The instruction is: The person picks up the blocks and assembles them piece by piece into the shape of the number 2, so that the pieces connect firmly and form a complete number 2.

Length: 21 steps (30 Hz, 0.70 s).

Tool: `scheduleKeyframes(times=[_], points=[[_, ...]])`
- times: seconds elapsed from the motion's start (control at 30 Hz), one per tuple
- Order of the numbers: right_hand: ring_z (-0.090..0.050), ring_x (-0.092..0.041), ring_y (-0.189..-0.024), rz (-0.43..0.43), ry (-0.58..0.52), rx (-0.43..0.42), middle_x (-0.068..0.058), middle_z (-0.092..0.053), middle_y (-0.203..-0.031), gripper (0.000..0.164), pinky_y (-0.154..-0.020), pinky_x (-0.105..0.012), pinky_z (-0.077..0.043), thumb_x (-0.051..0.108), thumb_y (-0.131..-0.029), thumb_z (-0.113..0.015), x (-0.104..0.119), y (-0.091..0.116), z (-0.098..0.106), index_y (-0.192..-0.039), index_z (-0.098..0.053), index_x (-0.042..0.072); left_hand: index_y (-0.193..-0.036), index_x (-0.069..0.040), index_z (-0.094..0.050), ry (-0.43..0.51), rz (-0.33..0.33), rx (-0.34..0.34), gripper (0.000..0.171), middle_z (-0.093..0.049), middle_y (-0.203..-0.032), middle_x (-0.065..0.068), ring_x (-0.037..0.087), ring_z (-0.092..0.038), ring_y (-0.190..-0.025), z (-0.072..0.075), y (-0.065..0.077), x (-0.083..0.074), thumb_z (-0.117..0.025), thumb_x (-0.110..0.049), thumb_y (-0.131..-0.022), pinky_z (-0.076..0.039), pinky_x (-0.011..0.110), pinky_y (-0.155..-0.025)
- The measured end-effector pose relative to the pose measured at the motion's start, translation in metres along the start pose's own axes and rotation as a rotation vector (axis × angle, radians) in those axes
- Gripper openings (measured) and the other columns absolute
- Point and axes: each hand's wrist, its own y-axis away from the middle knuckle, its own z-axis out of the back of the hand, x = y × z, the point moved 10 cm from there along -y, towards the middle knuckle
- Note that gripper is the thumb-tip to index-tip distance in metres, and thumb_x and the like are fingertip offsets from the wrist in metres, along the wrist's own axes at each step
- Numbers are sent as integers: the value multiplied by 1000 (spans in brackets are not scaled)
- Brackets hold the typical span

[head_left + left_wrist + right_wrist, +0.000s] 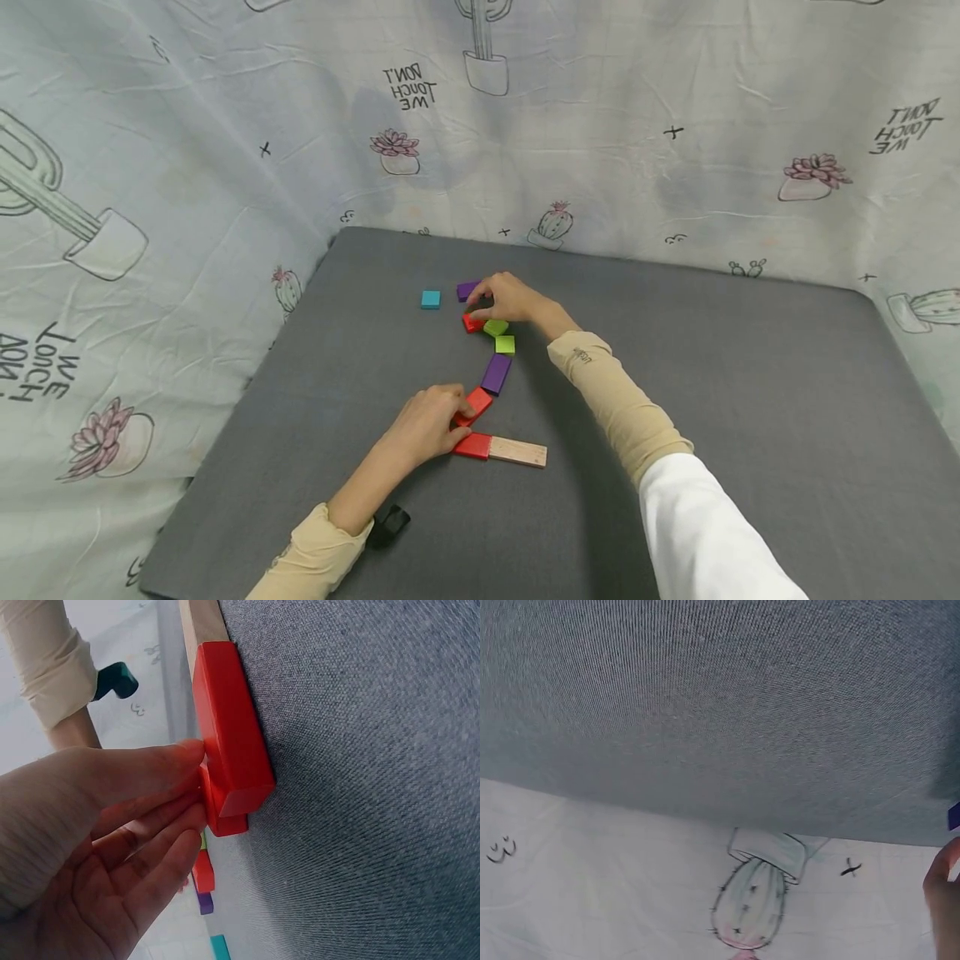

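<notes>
My left hand [431,421] is at two red blocks, its thumb by the near red block [473,447] and its fingertips on the tilted red block [477,403] behind it. The left wrist view shows the thumb tip [193,751] against red, with the farther block's end between thumb and fingers. Farther back, my right hand [510,297] arches over another red block [472,323], thumb and index finger about it; the contact is partly hidden. Two lime-green blocks [505,344] lie beside and below that hand. The right wrist view catches only a fingertip [943,870] at its edge.
A plain wooden block [518,452] meets the near red block end to end. One purple block [497,373] lies in the curved row; another purple block [468,290] and a turquoise block [431,299] lie at the back. Printed cloth [600,125] surrounds the grey table [750,417].
</notes>
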Motion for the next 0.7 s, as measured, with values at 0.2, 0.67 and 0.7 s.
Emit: scheduleKeyframes(times=[0.2,0.67,0.7], points=[[-52,-30,-121,-111,85,-72,-15,-59,-127,38,-104,-41,-35,14,-91,-67,-23,2,19,-126,-61,-1,-90,-7,-77,1,4,-3,18,-59,-78,-2,12,-56,-68,0,1,0,-83,-13,-75,-46,26,-57],[-47,-26,-127,-228,269,43,-13,-53,-136,43,-105,-35,-36,18,-97,-58,-25,-15,-12,-136,-52,3,-87,-7,-76,-4,-2,-8,15,-59,-77,-3,14,-59,-70,0,-1,-6,-83,-12,-74,-47,27,-58],[-49,-26,-125,-233,289,30,-13,-54,-134,41,-103,-34,-37,17,-97,-58,-26,-16,-10,-134,-54,2,-87,-7,-76,-6,-5,-12,15,-59,-77,-2,15,-59,-70,0,-2,-7,-83,-11,-74,-48,27,-58]])
